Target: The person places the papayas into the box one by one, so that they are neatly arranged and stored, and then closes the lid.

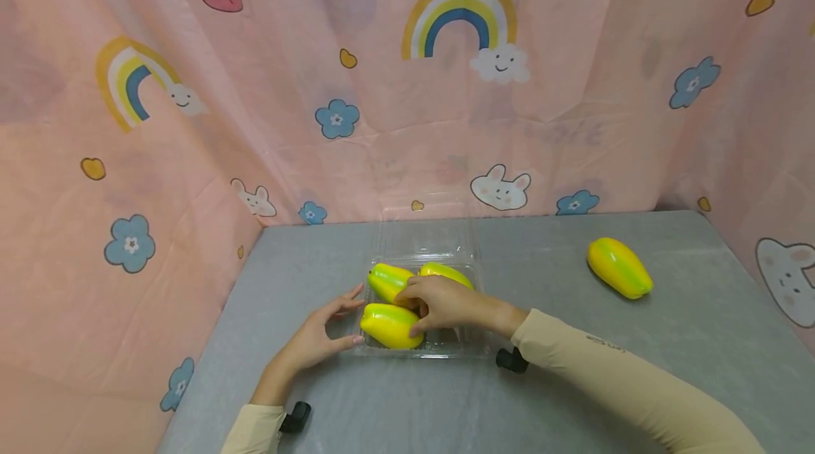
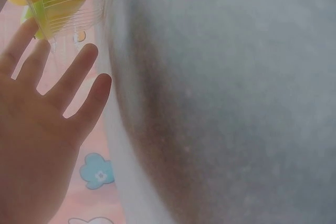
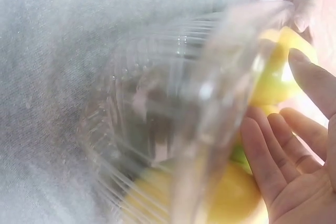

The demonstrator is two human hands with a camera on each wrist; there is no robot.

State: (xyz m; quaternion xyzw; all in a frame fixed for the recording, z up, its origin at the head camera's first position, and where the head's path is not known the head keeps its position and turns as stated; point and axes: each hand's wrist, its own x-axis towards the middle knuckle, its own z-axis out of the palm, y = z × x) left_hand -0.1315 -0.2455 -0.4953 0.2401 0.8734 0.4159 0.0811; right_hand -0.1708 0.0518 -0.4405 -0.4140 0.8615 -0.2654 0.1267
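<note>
A clear plastic clamshell box [image 1: 446,353] stands on the table with its lid [image 1: 423,238] raised at the back. Inside lie three yellow-green papayas: one at back left [image 1: 387,281], one at back right [image 1: 448,272], partly behind my right hand, and one at front left [image 1: 390,327]. My right hand [image 1: 442,302] reaches in over the box from the right, its thumb and fingers pinching the right end of the front papaya. At the box's left side is my left hand [image 1: 318,337], fingers spread, fingertips near or touching the wall. The left wrist view shows those fingers [image 2: 79,72] extended.
Another yellow-green papaya [image 1: 619,269] lies on the grey table [image 1: 541,249], to the right of the box. A pink curtain [image 1: 395,157] with printed rainbows, flowers and rabbits hangs behind the table and along both sides.
</note>
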